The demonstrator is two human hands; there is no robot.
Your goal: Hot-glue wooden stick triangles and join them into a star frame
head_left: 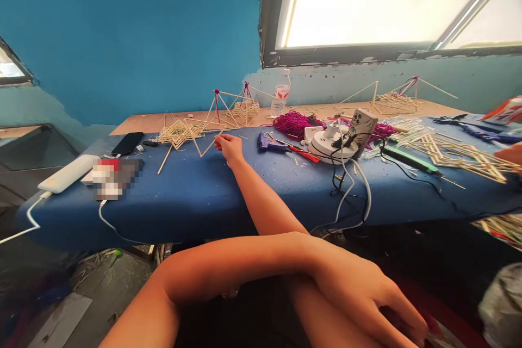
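Note:
My right hand (229, 149) reaches over the blue padded table, its fingertips pinched on a thin wooden stick (207, 150). The stick meets another at an angle, forming a V beside a lattice of joined sticks (178, 134). Behind it stands a stick frame (216, 107) with dark red string tied at its peaks. My left forearm crosses over the right one. Low at the right, my left hand (367, 296) hangs with loosely bent, parted fingers and nothing visible in it; its fingertips are partly cut off by the picture's edge.
A blue glue gun (271, 144), magenta string (297, 124), a white round power strip (332, 147) with cables and a phone (362, 128) lie right of centre. A green soldering-iron-like tool (411, 160) and more stick lattices (457, 155) lie farther right, near another person's hand (511, 153).

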